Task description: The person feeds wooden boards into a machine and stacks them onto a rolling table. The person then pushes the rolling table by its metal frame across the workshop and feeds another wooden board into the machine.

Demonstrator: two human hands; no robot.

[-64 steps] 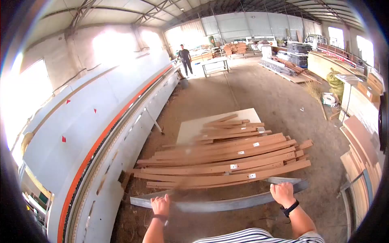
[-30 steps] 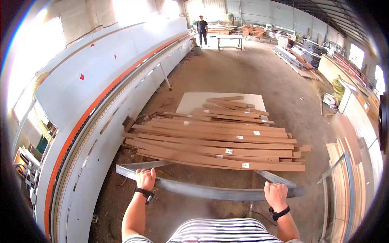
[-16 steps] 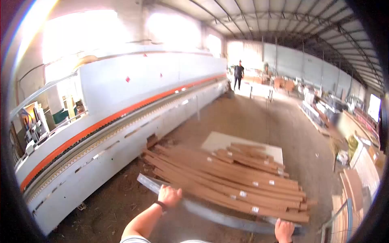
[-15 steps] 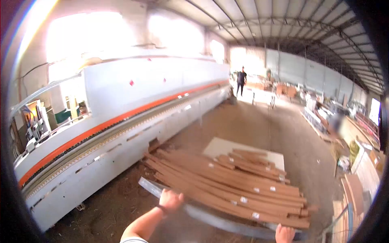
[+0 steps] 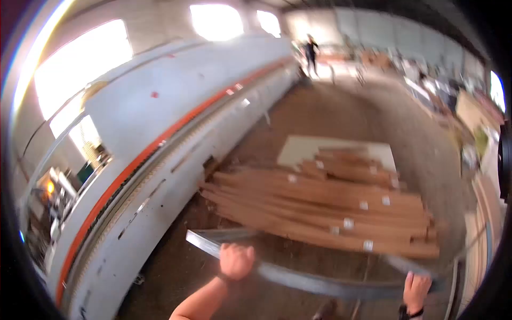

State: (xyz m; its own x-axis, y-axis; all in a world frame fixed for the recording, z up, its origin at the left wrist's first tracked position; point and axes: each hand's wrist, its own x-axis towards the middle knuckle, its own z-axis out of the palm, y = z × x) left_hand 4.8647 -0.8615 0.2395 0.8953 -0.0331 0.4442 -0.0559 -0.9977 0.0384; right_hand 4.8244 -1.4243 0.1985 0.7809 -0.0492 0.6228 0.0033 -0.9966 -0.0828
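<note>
My left hand [image 5: 237,261] is closed around a grey metal bar [image 5: 314,280], towards its left end. Farther along, near the right end, my right hand [image 5: 416,290] also has its fingers wrapped over the bar. A dark band circles the right wrist. Just beyond the bar lies a wide stack of long brown wooden strips [image 5: 314,208], several with small white labels. A pale panel [image 5: 292,151] shows from under the far side of the stack. Short metal pieces run from the bar's ends towards the strips; how they join is blurred.
A long white machine [image 5: 186,90] with an orange stripe [image 5: 133,169] runs along the left. Far ahead a person [image 5: 310,55] in dark clothes stands on the brown floor [image 5: 341,106]. Boards [image 5: 482,213] and other materials line the right side.
My view has tipped downward and tilted, so the stack and machine sit higher in the picture. Both hands keep their grip on the bar, and more of the right wrist now shows.
</note>
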